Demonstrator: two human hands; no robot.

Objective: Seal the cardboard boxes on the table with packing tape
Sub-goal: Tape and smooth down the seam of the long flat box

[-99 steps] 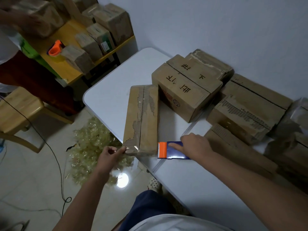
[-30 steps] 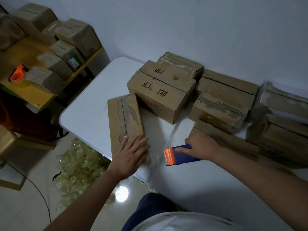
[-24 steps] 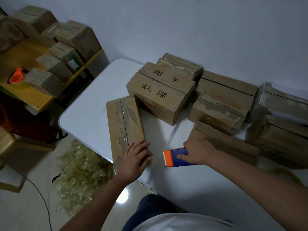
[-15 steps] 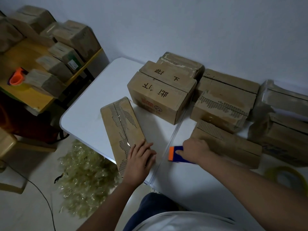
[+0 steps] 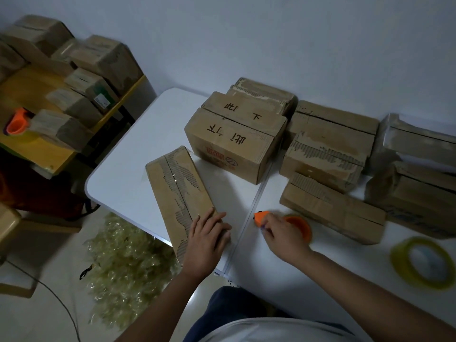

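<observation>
vs the earlier frames: the long flat box [image 5: 181, 193] had swung so its far end pointed more to the left, and it lay diagonally near the left edge of the white desk [image 5: 128, 174]. left hand [image 5: 206, 239] stayed flat on the box's near end, fingers straight and close together, pressing down. right hand [image 5: 281, 236] had moved from beside the box to just right of the desk's centre seam, and the blue body of the tape dispenser [image 5: 294, 224] no longer showed; only the orange nose and an orange round part were visible under the hand. fingers curled over the dispenser, gripping it, but motion blur hid the exact grip. a yellowish tape roll [image 5: 423, 262] had come into view, flat at the near right of the desk.

writing: the big box [image 5: 234, 141] at the far centre carried handwritten black characters on top, upside down from this view, plus a red printed mark on its near side, not readable. a box on the yellow desk [image 5: 29, 95] at far left had a small white label, too small to read.

other boxes [image 5: 328, 149] sat at the far right against the wall. a heap of clear tape scraps [image 5: 128, 262] lay on the floor, near left.
</observation>
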